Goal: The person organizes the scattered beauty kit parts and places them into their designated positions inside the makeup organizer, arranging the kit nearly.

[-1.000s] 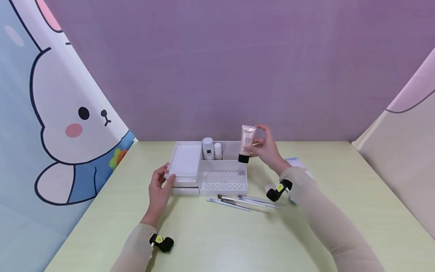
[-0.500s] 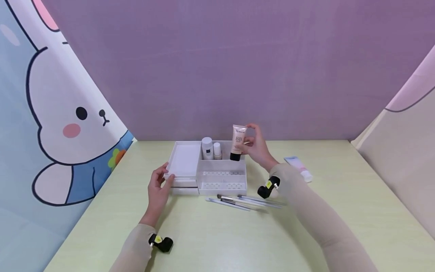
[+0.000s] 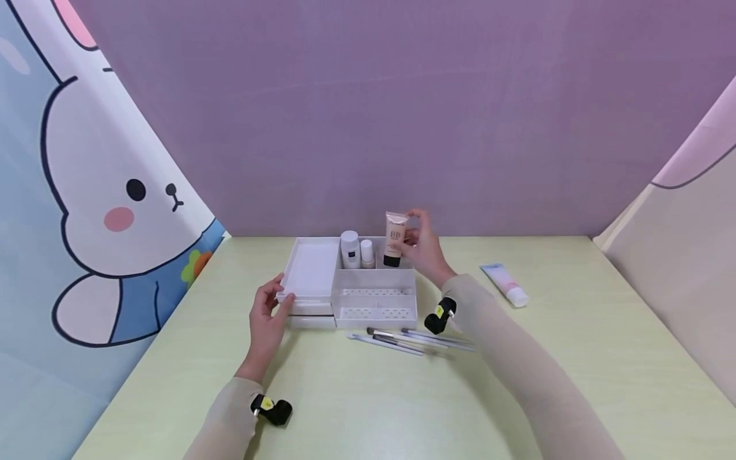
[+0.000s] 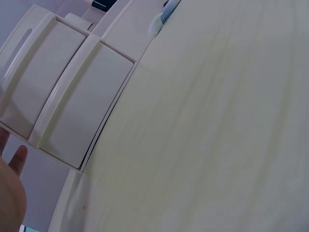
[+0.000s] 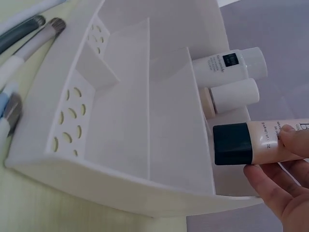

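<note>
My right hand [image 3: 427, 250] pinches a pink BB cream tube [image 3: 395, 234] by its side, black cap down. The tube is over the back right compartment of a white makeup organizer [image 3: 376, 278]; in the right wrist view the black cap [image 5: 233, 144] reaches the compartment's mouth. Beside it, in the back compartments, stand a white bottle [image 3: 349, 250] and a smaller white-capped bottle [image 3: 367, 254]. My left hand [image 3: 268, 322] rests against the organizer's left front corner, fingers fairly straight. Two drawers [image 4: 87, 106] show in the left wrist view, both closed.
Several makeup brushes [image 3: 411, 342] lie in front of the organizer. A pale pink and blue tube [image 3: 506, 284] lies on the table [image 3: 356, 402] at the right. A purple backdrop [image 3: 368, 115] stands right behind the table's far edge.
My right hand has carried the BB cream tube left and slightly down, from the organizer's right edge to over its back right compartment. My left hand has stayed at the corner.
</note>
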Available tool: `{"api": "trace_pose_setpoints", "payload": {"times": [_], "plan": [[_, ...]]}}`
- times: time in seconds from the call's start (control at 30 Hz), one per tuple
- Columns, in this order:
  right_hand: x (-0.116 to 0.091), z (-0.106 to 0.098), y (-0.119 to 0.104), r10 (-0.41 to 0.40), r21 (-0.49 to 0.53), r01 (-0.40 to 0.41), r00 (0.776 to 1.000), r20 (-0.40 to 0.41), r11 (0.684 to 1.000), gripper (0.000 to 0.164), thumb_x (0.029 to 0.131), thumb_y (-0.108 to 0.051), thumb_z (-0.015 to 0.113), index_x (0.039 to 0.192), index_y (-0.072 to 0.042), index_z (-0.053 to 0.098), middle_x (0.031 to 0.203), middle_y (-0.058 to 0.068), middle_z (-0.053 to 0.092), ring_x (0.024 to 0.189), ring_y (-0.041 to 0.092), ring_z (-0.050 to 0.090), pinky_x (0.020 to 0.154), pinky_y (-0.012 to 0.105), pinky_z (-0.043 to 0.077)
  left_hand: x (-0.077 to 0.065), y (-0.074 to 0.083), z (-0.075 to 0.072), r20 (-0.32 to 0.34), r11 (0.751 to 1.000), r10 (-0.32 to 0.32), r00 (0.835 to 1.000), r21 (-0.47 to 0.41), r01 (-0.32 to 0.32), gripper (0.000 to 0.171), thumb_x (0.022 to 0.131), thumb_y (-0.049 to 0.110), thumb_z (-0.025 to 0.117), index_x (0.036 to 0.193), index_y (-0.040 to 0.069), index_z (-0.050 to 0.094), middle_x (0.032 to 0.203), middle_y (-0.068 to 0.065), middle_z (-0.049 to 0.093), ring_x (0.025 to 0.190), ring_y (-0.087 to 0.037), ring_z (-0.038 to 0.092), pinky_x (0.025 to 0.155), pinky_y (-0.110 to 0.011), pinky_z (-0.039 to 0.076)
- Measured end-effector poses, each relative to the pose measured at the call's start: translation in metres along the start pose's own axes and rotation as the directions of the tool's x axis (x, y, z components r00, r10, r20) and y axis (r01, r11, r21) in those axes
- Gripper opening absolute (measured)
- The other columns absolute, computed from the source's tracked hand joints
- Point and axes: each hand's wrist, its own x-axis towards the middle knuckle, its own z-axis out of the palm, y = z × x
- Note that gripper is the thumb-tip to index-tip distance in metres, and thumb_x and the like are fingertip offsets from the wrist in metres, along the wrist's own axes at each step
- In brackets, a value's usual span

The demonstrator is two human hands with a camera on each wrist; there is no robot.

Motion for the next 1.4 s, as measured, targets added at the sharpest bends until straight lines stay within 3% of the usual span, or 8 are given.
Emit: {"api": "trace_pose_setpoints", "payload": {"times": [0.53,0.7,0.9,1.0,1.23,1.4], "plan": [[-0.006,0.004,0.001,0.005,-0.070,0.000,0.997,0.072,0.998,0.054,0.093,0.006,0.063,0.134,-0.009,0.031,0.108,0.027,0.067,0.097,0.035,0.067,0.078,0.040,0.057,0.000,0.000,0.001,-0.008,1.000,-0.009,1.000,-0.006,0.008,0.024,0.095,-0.003,0.062,0.114,-0.009,0.049,0.145,-0.016,0.051,0.123,-0.006,0.049,0.096,-0.016,0.039],[-0.010,0.008,0.006,-0.009,-0.111,0.020,0.995,0.098,0.994,0.051,0.095,0.001,0.063,0.134,-0.012,0.032,0.109,0.025,0.068,0.096,0.032,0.068,0.076,0.039,0.057,-0.004,0.018,0.002,0.006,0.999,-0.043,0.999,0.004,0.043,0.024,0.096,-0.003,0.061,0.114,-0.011,0.047,0.146,-0.018,0.050,0.124,-0.009,0.049,0.097,-0.016,0.039],[-0.013,0.012,0.008,-0.037,-0.148,0.053,0.994,0.107,0.987,0.049,0.094,0.002,0.064,0.133,-0.009,0.034,0.107,0.025,0.069,0.095,0.032,0.069,0.074,0.039,0.057,-0.007,0.032,0.004,0.012,0.999,-0.032,0.999,0.019,0.032,0.025,0.097,-0.002,0.060,0.114,-0.013,0.046,0.145,-0.022,0.048,0.124,-0.011,0.049,0.096,-0.015,0.039],[-0.013,0.014,0.009,-0.044,-0.158,0.064,0.991,0.126,0.985,0.049,0.093,0.003,0.065,0.131,-0.006,0.035,0.102,0.024,0.070,0.092,0.031,0.069,0.073,0.038,0.057,-0.007,0.031,0.004,0.004,1.000,-0.021,1.000,0.013,0.021,0.024,0.096,-0.003,0.060,0.112,-0.013,0.046,0.144,-0.024,0.049,0.122,-0.008,0.050,0.095,-0.015,0.039],[-0.012,0.014,0.012,-0.053,-0.202,0.086,0.986,0.159,0.976,0.047,0.093,0.003,0.065,0.129,-0.006,0.037,0.101,0.021,0.067,0.093,0.032,0.068,0.075,0.037,0.057,0.000,0.001,0.002,-0.008,1.000,-0.008,1.000,-0.021,0.007,0.023,0.095,-0.006,0.060,0.113,-0.011,0.048,0.144,-0.019,0.050,0.121,-0.006,0.050,0.095,-0.016,0.040],[-0.012,0.016,0.012,-0.062,-0.247,0.106,0.982,0.179,0.963,0.045,0.094,0.001,0.064,0.131,-0.004,0.039,0.099,0.018,0.065,0.091,0.030,0.067,0.076,0.036,0.056,-0.001,-0.002,0.001,-0.006,1.000,-0.012,1.000,-0.004,0.012,0.023,0.097,0.000,0.061,0.113,-0.008,0.048,0.145,-0.013,0.052,0.125,-0.010,0.050,0.097,-0.016,0.039]]}}
